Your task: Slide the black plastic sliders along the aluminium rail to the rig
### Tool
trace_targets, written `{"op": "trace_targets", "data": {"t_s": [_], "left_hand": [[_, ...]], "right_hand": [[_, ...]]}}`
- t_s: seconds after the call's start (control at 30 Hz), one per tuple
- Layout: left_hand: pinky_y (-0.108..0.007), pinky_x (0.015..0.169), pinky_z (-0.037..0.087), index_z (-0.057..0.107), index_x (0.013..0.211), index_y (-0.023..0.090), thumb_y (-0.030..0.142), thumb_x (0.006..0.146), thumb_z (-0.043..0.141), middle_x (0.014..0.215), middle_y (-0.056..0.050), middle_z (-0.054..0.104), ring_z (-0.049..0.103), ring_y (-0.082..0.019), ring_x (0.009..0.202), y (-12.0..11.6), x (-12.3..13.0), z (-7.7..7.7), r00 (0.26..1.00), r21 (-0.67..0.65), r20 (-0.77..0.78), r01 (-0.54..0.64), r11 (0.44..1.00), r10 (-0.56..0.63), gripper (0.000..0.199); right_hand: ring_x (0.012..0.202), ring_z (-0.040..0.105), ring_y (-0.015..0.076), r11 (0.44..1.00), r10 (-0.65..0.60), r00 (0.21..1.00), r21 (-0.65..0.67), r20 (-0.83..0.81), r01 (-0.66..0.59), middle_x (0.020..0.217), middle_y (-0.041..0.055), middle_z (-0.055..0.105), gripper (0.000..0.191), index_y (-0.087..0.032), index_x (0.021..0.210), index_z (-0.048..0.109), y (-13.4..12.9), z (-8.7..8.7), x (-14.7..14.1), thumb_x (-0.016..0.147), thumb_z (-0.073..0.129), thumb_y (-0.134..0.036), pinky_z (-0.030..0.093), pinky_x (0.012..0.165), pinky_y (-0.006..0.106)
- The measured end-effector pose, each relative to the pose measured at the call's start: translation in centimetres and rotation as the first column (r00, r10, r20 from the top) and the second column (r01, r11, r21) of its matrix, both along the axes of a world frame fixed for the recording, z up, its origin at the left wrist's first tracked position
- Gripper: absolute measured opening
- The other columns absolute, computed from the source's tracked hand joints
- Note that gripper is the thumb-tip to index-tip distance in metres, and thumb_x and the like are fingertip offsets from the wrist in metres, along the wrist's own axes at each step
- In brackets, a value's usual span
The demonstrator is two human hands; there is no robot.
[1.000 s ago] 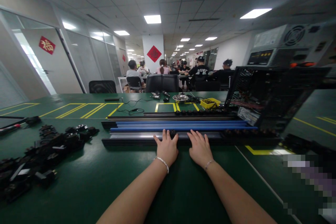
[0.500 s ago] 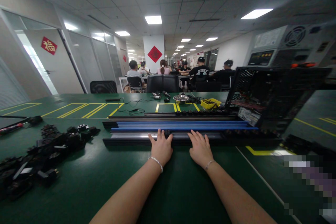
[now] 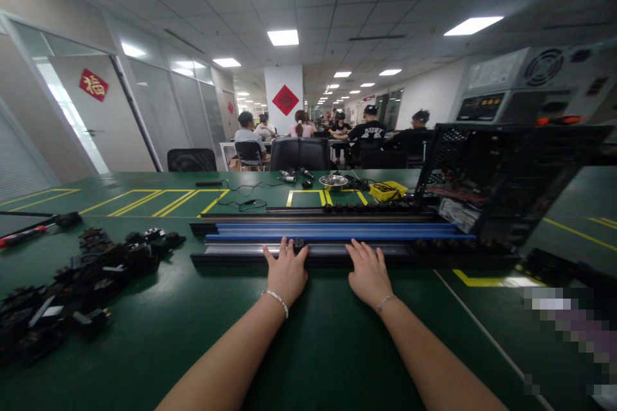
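In front of me a long black rail [image 3: 332,259] with a silvery channel lies across the table. My left hand [image 3: 285,273] rests on its near edge, and a small black part [image 3: 299,244] sits between the thumb and index finger; the other fingers are spread over the rail. My right hand [image 3: 369,273] lies further right on the same rail, fingers stretched out and nothing visible in them. Beyond it runs a blue-lined rail [image 3: 332,230]. Several black parts [image 3: 434,246] sit along the right end of the near rail.
On the left lies a heap of black parts [image 3: 101,282] with a red-handled tool [image 3: 24,236]. An open computer case [image 3: 520,173] stands at the right, with power supplies [image 3: 511,83] on top. Behind the rails are a metal bowl [image 3: 333,182] and a yellow tray [image 3: 387,191].
My left hand has shifted a little to the left along the rail, and the small black part has moved left with it. My right hand has stayed in place.
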State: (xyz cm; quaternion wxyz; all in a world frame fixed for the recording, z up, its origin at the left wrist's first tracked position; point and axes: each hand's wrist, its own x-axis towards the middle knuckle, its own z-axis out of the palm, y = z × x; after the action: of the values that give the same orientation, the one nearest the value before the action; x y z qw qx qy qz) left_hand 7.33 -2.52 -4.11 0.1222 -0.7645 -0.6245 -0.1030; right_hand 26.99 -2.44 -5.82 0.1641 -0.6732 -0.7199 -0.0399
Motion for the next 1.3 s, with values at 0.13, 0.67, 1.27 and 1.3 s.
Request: {"op": "trace_targets", "data": {"t_s": [0.13, 0.67, 1.27, 1.3], "left_hand": [[-0.067, 0.098, 0.004, 0.042, 0.126, 0.032, 0.032, 0.075, 0.048, 0.136, -0.012, 0.041, 0.019, -0.031, 0.132, 0.1, -0.7, -0.1, 1.000, 0.015, 0.001, 0.000, 1.000, 0.000, 0.051], [-0.064, 0.100, 0.003, 0.046, 0.122, 0.032, 0.028, 0.074, 0.046, 0.131, -0.010, 0.048, 0.023, -0.030, 0.131, 0.0, -2.8, -0.3, 1.000, 0.084, -0.004, -0.015, 0.996, 0.015, 0.048], [-0.066, 0.098, 0.009, 0.045, 0.122, 0.031, 0.024, 0.076, 0.042, 0.135, -0.009, 0.042, 0.021, -0.030, 0.132, -0.4, -5.0, -0.1, 0.980, 0.020, 0.047, -0.195, 0.981, 0.194, 0.047], [-0.066, 0.099, 0.009, 0.045, 0.122, 0.031, 0.024, 0.076, 0.042, 0.136, -0.009, 0.042, 0.021, -0.030, 0.132, -0.4, -5.1, -0.1, 0.978, 0.013, 0.049, -0.206, 0.979, 0.205, 0.047]], "right_hand": [[0.129, 0.024, 0.0198, 1.000, 0.001, 1.000, 0.001, -0.008, -0.001, 0.141, 0.0010, 0.033, 0.064, -0.020, 0.129, 0.042, 0.0, 0.0, 0.0, 0.066, 0.039, -0.012, 0.005, 0.107, 0.044], [0.128, 0.026, 0.0194, 1.000, 0.004, 1.000, 0.028, -0.005, -0.004, 0.140, 0.0011, 0.035, 0.063, -0.020, 0.128, 0.043, 0.1, -0.2, 0.1, 0.066, 0.039, -0.012, 0.007, 0.107, 0.043], [0.129, 0.024, 0.0193, 1.000, -0.008, 1.000, -0.016, 0.007, 0.008, 0.142, 0.0011, 0.033, 0.064, -0.020, 0.130, 0.041, 0.0, 0.2, 0.0, 0.066, 0.038, -0.011, 0.007, 0.107, 0.043], [0.129, 0.024, 0.0193, 1.000, -0.009, 1.000, -0.016, 0.008, 0.009, 0.142, 0.0012, 0.033, 0.064, -0.020, 0.130, 0.041, 0.0, 0.2, 0.0, 0.066, 0.038, -0.011, 0.007, 0.107, 0.043]]}}
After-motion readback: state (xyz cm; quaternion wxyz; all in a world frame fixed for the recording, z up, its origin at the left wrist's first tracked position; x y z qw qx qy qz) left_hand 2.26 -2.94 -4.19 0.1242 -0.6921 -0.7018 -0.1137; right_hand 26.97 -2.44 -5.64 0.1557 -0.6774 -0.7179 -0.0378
